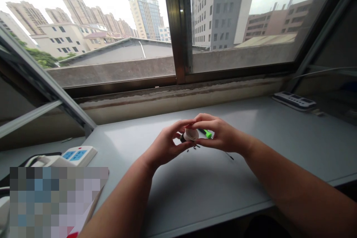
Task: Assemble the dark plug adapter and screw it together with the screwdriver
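Between both hands, just over the table, is a small white round cup-like part point(192, 135) with a dark piece on its left side; its exact kind I cannot make out. My left hand point(169, 140) is closed around its left side, thumb below and fingers above. From the right, the fingertips and thumb of my right hand point(221, 134) pinch its rim. Behind my right fingers lies a bright green tool handle point(208, 134), partly hidden. A few tiny dark pieces, apparently screws point(194, 147), lie on the table below the part.
A thin dark rod point(230, 156) lies on the grey table point(212, 193) under my right wrist. White power strips stand at the left point(80, 155) and back right point(294, 101). A blurred-out flat item point(58, 200) occupies the near left. A window point(178, 63) borders the back.
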